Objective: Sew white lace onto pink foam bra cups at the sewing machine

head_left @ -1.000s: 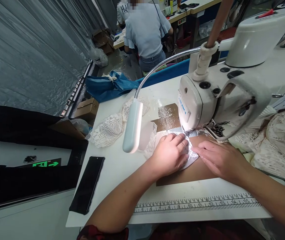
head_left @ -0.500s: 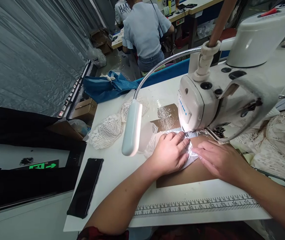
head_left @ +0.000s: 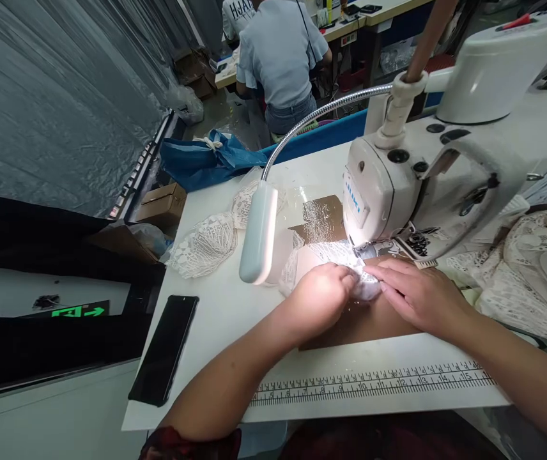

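My left hand (head_left: pixel 322 299) and my right hand (head_left: pixel 415 295) meet on a small piece of white lace fabric (head_left: pixel 331 255) just in front of the needle of a white sewing machine (head_left: pixel 446 160). Both hands pinch the near edge of the lace with curled fingers. The lace lies on a brown card sheet (head_left: pixel 369 322) on the white table (head_left: pixel 216 313). The far part of the lace runs under the presser foot. The needle itself is hidden by the machine head.
A gooseneck lamp (head_left: pixel 257 233) hangs left of my hands. More lace pieces (head_left: pixel 204 246) lie behind it, and a lace pile (head_left: pixel 532 268) sits at the right. A black phone (head_left: pixel 164 350) lies at the table's left edge. A printed ruler (head_left: pixel 374 383) runs along the front. A person (head_left: pixel 283 57) sits with their back to me.
Both hands went from lying flat on the lace to pinching its near edge together; the lace has bunched up and moved toward the needle. The view shifted slightly.
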`<state>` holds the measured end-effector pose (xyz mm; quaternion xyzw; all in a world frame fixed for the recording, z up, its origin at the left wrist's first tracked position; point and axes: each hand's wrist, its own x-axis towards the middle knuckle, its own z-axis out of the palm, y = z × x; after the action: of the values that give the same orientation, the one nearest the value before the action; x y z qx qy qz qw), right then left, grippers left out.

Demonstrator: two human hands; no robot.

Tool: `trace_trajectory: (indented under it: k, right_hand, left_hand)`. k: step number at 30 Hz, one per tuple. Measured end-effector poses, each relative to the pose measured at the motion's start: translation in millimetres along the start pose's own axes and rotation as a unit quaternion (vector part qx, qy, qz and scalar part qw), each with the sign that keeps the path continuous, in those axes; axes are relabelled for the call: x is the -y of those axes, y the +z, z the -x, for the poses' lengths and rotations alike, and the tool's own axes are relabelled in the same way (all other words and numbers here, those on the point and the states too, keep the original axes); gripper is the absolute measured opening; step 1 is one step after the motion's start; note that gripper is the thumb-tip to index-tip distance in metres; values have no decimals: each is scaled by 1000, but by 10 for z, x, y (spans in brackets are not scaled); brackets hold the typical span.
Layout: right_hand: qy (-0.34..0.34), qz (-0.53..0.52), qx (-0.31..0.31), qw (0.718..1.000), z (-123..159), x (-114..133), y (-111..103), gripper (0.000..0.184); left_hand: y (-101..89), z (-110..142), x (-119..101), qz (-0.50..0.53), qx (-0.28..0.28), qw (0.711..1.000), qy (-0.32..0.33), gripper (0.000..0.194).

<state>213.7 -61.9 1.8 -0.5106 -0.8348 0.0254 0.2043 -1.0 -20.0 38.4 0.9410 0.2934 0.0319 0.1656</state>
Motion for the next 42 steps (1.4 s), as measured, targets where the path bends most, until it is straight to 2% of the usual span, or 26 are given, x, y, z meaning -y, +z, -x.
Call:
trace_trajectory:
  k: [4,8,10,13,16,19,24,32,42]
  right_hand:
    - [17,-9,4,1000,-4,-21,39,37]
    - [8,-45,8,999,-22,-13,53,24]
    - [-10,-62,15,998,-25,0,40,19]
    - [-40,-53,11,998,-2,13,14,22]
    - [-50,-45,-7,998,40,17,3,24]
    - [-50,-46,-23,997,73,24,5,24]
    - [-57,-33,-33,997,72,43,18,24]
    - [-52,8,8,999,51,68,14,28]
    - [-51,-6,23,998,69,63,15,27]
  left_hand:
    - [-74,-64,160,123,-12,992,-11,32]
    - [-134,-75,222,156,-9,987,19,37]
    - [-153,-70,226,146,-2,988,43,36]
    - [-169,-57,213,125,11,990,60,32]
    - [-129,-46,172,71,12,996,42,38]
    - [-31,-41,110,-25,16,999,16,47]
    - [75,-47,73,-114,6,993,13,51]
    - [80,-74,178,-147,-27,988,37,43]
    - [95,-66,210,-135,-20,990,41,44]
